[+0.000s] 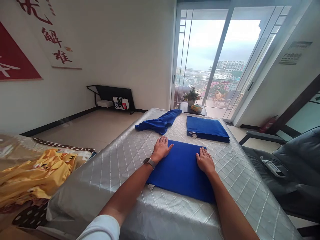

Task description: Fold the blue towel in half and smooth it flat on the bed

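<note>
A blue cloth (181,170) lies spread flat before me, a white tag (150,187) at its near left corner. My left hand (161,148) rests flat on its far left corner, fingers stretched out. On the far right corner, my right hand (205,160) lies flat with its fingers extended. Beyond them, a crumpled blue cloth (161,122) sits toward the left. A stack of folded blue cloths (207,127) with white tags is at the far right. All of them lie on a silver quilted cover (117,166).
Yellow fabric (40,173) is heaped at the left. A dark armchair (295,166) with a white power strip (273,167) on it stands at the right. Past the far edge is a small table (185,108) holding a potted plant (192,96), before the glass doors.
</note>
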Demonstrator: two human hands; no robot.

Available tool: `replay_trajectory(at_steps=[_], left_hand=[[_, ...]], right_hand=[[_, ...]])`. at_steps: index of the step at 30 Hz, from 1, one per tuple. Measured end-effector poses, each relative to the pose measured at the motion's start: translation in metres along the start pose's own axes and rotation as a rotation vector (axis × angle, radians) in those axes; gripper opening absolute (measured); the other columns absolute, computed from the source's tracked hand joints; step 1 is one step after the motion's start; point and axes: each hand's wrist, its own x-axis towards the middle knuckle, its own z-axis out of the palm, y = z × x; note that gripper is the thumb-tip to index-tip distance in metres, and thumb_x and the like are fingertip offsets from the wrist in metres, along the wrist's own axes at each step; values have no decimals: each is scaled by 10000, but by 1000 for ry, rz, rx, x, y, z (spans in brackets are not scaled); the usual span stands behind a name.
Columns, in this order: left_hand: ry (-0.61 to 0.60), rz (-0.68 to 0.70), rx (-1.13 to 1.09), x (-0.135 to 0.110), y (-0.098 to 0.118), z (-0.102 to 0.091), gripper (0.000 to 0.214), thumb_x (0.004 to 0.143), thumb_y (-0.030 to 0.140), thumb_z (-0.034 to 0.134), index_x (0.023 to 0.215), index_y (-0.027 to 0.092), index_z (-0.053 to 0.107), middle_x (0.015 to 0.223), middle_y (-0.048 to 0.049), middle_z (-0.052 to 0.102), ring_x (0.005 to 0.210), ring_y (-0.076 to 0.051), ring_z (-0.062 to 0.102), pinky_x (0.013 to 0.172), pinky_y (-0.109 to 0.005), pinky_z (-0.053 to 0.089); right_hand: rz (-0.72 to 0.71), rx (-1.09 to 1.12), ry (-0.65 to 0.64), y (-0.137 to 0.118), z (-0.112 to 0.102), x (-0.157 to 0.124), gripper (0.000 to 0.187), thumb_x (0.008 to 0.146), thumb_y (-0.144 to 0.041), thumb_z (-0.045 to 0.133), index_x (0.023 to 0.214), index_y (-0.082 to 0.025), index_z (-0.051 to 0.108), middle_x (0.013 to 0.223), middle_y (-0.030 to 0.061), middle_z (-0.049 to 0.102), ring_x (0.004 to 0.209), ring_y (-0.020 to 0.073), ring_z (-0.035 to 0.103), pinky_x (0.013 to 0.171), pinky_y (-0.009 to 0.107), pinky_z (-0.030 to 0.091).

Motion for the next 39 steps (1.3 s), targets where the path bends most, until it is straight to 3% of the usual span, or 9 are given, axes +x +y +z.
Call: replay_trajectory(at_steps=[3, 8, 10, 12, 16, 20, 27, 31, 39], left_hand=[[-37, 148, -96, 2, 45, -6, 744, 1042, 572, 172, 1491, 36, 425, 1573, -199, 370, 1492, -281, 276, 1221, -422, 204], [-57, 447, -273, 7, 146, 4, 626, 1061, 511, 239, 1495, 102, 427, 1568, -164, 398, 1481, -237, 307, 1214, -397, 241], [-56, 508, -334, 10, 171, 11, 566, 1073, 453, 236, 1468, 119, 464, 1551, -152, 431, 1467, -215, 336, 1199, -374, 276], [-48, 506, -373, 13, 179, 19, 543, 1081, 410, 208, 1446, 124, 491, 1521, -146, 475, 1448, -197, 370, 1186, -356, 304], [-53, 398, -308, 11, 147, 26, 612, 1067, 500, 191, 1494, 134, 433, 1552, -139, 432, 1467, -215, 338, 1211, -411, 261], [-115, 293, -223, 6, 82, 20, 727, 1026, 625, 132, 1544, 170, 359, 1612, -99, 328, 1508, -220, 237, 1236, -437, 175], [-140, 51, -112, -6, -18, 9, 734, 1030, 601, 136, 1564, 131, 313, 1632, -111, 267, 1520, -239, 195, 1240, -434, 145], [-117, -4, -108, -10, -35, 12, 752, 1025, 614, 138, 1570, 118, 293, 1634, -121, 260, 1521, -246, 187, 1236, -423, 165], [-97, -6, -122, -10, -31, 14, 799, 1013, 639, 141, 1564, 83, 298, 1629, -147, 262, 1519, -263, 197, 1237, -420, 163]], right_hand=[[-4, 6, 8, -1, -1, -1, 657, 1029, -406, 154, 1585, -63, 229, 1657, 84, 205, 1530, 195, 138, 1235, 383, 106], [-70, -56, 4, 3, -2, -6, 631, 1017, -336, 242, 1590, -73, 218, 1661, 106, 194, 1530, 224, 140, 1229, 394, 134], [-108, -82, -2, 5, -2, -7, 650, 1001, -338, 326, 1597, -101, 217, 1660, 109, 200, 1526, 238, 161, 1228, 381, 128], [-113, -88, 0, 7, -1, -7, 655, 995, -333, 346, 1595, -99, 224, 1653, 119, 221, 1522, 242, 177, 1228, 375, 125], [-61, -54, 14, 3, -1, -4, 615, 1016, -297, 205, 1582, -62, 243, 1653, 106, 221, 1528, 216, 150, 1226, 387, 142], [-22, -17, 14, -1, -1, -2, 648, 1026, -372, 154, 1580, -46, 237, 1654, 100, 212, 1528, 205, 148, 1231, 384, 118], [-5, -8, -17, 0, -3, -1, 654, 1023, -385, 129, 1591, -73, 216, 1666, 68, 166, 1533, 186, 117, 1234, 370, 94], [-5, -23, -11, 0, -1, -1, 657, 1022, -383, 122, 1592, -67, 206, 1665, 69, 174, 1532, 194, 123, 1233, 374, 96], [2, -84, -127, 1, -14, 9, 652, 1028, -391, 141, 1591, -68, 201, 1667, 76, 164, 1531, 211, 134, 1234, 413, 110]])
